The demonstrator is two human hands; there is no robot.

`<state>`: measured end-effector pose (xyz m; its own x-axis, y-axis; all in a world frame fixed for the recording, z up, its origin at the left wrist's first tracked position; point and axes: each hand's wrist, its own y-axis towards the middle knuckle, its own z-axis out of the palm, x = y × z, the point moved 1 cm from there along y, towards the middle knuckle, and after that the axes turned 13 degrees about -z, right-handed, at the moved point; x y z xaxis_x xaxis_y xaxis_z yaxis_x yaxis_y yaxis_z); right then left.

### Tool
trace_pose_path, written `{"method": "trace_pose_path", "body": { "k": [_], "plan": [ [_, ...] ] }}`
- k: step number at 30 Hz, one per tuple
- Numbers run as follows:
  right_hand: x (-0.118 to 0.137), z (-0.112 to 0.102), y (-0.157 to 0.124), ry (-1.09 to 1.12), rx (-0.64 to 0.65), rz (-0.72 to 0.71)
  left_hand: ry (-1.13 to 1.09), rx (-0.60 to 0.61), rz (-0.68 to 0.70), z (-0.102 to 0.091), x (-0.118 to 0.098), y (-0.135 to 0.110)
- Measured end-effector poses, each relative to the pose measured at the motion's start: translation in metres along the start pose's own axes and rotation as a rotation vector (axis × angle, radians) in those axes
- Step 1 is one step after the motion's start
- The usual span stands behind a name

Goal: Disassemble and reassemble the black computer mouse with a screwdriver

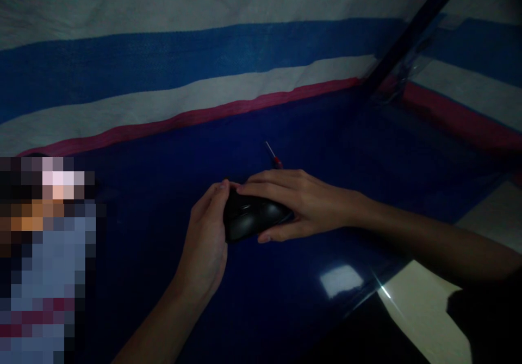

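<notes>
A black computer mouse [248, 220] is held just above a dark blue glossy table [163, 255], between both my hands. My left hand [206, 239] grips its left end, fingers curled round it. My right hand [299, 204] lies over its top and right side, fingers wrapped along it, thumb underneath. A small screwdriver with a red handle [274, 157] lies on the table just behind my right hand. The light is dim.
A tarp with blue, white and pink stripes [204, 54] hangs behind the table. A dark pole [408, 32] leans at the upper right. The table's right edge [379, 288] runs diagonally, pale floor beyond. A blurred-out patch covers the lower left.
</notes>
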<state>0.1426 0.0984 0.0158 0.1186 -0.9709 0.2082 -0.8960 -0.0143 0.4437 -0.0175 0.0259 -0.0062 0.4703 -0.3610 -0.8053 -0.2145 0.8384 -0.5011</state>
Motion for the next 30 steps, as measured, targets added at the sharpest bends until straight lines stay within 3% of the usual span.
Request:
{"method": "trace_pose_path", "body": {
  "k": [13, 22, 30],
  "plan": [
    [-0.0045, 0.0035, -0.0031, -0.088, -0.064, -0.068, 0.046, -0.001, 0.050, -0.0008, 0.0008, -0.0002],
    [-0.0046, 0.0030, -0.0038, -0.039, -0.009, -0.032, -0.066, 0.032, -0.048, 0.0021, 0.0006, -0.0005],
    [-0.0068, 0.0040, -0.0049, -0.069, -0.046, -0.068, -0.035, 0.000, -0.097, 0.0007, -0.0010, 0.0000]
  ]
}}
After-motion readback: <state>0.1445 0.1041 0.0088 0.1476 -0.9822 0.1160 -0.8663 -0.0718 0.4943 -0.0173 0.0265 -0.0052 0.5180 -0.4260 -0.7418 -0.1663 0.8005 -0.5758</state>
